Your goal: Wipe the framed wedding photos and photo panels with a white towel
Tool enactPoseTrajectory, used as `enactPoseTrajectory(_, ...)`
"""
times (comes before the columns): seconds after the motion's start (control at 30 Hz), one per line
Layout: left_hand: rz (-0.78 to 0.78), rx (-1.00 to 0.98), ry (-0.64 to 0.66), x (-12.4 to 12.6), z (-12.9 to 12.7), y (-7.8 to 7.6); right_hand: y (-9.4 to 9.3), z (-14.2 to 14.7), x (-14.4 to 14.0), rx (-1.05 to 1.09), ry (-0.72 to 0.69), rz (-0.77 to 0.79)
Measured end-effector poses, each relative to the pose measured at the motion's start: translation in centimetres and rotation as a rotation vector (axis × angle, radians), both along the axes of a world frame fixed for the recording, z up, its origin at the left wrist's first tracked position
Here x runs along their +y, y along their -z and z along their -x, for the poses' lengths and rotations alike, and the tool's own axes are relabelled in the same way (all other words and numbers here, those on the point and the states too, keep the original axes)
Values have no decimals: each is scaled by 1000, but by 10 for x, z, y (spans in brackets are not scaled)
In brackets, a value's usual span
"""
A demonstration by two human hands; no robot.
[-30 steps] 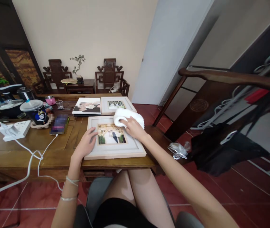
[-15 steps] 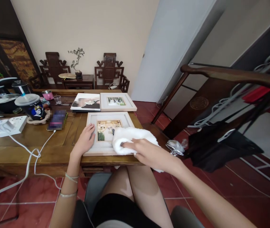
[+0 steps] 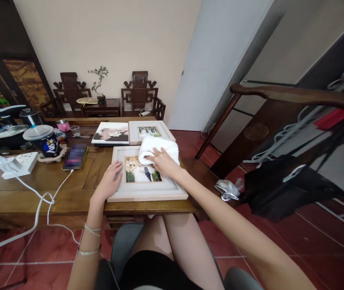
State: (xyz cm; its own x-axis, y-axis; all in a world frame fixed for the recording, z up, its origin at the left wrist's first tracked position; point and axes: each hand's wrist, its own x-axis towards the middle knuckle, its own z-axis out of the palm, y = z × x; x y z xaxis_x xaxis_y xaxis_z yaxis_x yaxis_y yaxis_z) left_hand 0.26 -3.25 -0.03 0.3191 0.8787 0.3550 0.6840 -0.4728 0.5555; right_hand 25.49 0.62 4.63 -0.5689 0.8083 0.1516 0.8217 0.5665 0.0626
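Head view. Since half a second ago the right hand (image 3: 162,162) and the white cloth (image 3: 159,149) have moved from the near right corner of the picture frame (image 3: 146,194) up to its far right part; the left hand (image 3: 110,182) has stayed on the left border.

The frame lies flat on the near edge of the wooden table (image 3: 38,189). The cloth sits at 1 o'clock on the frame, bunched over its upper right corner and the top of the photograph. The right hand's fingers lie spread and flat on the cloth, pressing it down rather than clenching it. The left hand rests at 9 o'clock on the frame, fingers loosely extended on the border, gripping nothing.

At 12 o'clock, just beyond the cloth, lies a second frame (image 3: 149,132), with a photo album (image 3: 111,133) touching it on the left. At 10 o'clock lie a phone (image 3: 75,156), a lidded cup (image 3: 44,141) and a white power strip (image 3: 17,164) whose cable (image 3: 43,199) trails off the near table edge. At 3 o'clock, off the table, a crumpled plastic wrapper (image 3: 228,189) lies beside a dark wooden chair (image 3: 280,121).
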Motion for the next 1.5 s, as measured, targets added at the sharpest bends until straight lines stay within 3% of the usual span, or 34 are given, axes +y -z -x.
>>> enactPoseTrajectory(0.1,-6,11,-14,1,-2,1,-14,-8,-45,-25,-78,131)
enactPoseTrajectory(0.23,-15,16,-25,1,-3,2,-46,-22,-111,-14,-111,401)
enactPoseTrajectory(0.33,-23,13,-13,1,-3,2,-56,-23,-133,37,-124,481)
enactPoseTrajectory(0.43,-23,17,2,1,-1,2,-42,-17,-118,45,-71,433)
enactPoseTrajectory(0.63,-21,-4,15,1,2,3,-9,-9,-17,-8,-31,48)
enactPoseTrajectory(0.77,-4,-23,13,0,2,1,-5,-2,26,-42,32,-33)
enactPoseTrajectory(0.87,-4,-21,4,0,1,0,-2,2,18,-102,16,38)
enactPoseTrajectory(0.97,-32,-9,-10,2,0,2,-7,-2,-19,-110,-50,168)
enactPoseTrajectory(1.13,-56,-5,-28,3,-3,7,-46,-10,-97,-75,-123,443)
enactPoseTrajectory(1.23,-66,4,-25,3,-3,9,-58,-4,-122,-50,-161,503)
enactPoseTrajectory(1.37,-61,17,-8,4,-1,9,-33,9,-106,-6,-185,390)
enactPoseTrajectory(1.5,-33,12,21,3,2,7,-1,7,-44,28,-104,179)
